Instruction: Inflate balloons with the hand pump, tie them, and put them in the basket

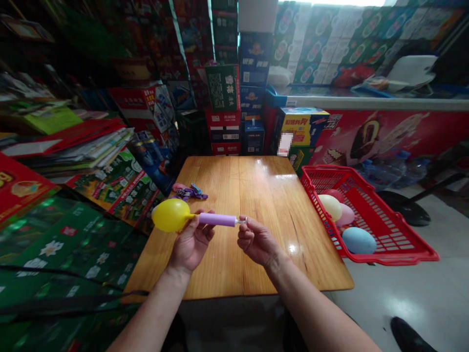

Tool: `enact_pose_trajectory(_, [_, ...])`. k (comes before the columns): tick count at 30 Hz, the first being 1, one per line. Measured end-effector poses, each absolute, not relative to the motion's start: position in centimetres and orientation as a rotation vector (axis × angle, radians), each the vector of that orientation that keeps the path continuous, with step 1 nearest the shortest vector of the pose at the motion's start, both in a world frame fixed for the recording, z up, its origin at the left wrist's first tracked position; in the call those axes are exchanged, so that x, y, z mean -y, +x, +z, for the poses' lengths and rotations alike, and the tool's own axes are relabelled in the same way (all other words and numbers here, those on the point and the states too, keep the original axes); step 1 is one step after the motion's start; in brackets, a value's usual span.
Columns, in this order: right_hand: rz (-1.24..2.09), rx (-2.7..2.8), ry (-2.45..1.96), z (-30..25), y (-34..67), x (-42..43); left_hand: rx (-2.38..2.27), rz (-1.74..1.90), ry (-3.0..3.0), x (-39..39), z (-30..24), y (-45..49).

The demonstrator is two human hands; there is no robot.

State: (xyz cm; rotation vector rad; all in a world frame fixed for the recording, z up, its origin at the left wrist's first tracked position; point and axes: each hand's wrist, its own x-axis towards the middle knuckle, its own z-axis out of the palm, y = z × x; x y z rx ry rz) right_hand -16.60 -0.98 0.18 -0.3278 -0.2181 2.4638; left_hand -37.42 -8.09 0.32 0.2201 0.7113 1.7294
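A purple balloon pump (218, 220) lies level between my hands above the wooden table. My left hand (192, 243) is closed around its nozzle end, where the neck of an inflated yellow balloon (171, 215) fits on. The balloon points out to the left. My right hand (256, 238) grips the pump's handle at the other end, and only a short piece of the rod shows. Beyond the yellow balloon, a small heap of uninflated balloons (189, 191), purple, blue and pink, rests on the tabletop.
The wooden table (264, 195) fills the middle. At its right edge stands a red basket (403, 239) with several inflated balloons, including a blue balloon (359, 240). Stacked cartons (62, 244) line the left side. A freezer (384, 132) stands at the back right.
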Motion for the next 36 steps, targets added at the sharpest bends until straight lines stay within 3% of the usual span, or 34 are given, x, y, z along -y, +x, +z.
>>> enact_pose_trajectory(5, [2.367,0.171,-0.254,0.9,-16.0,0.2,-0.755,1.862,0.255,7.9,0.8,-38.6])
enact_pose_trajectory(11, [2.458,0.2,-0.364,-0.3,-17.2,1.5,-0.768,1.718,0.2,8.3,-0.1,-36.3])
enact_pose_trajectory(18, [2.364,0.166,-0.263,1.1,-15.9,0.3,-0.789,1.852,0.264,8.5,0.9,-39.1])
enact_pose_trajectory(36, [2.41,0.239,-0.447,-1.1,-18.1,2.0,-0.804,1.71,0.207,8.6,-0.8,-38.4])
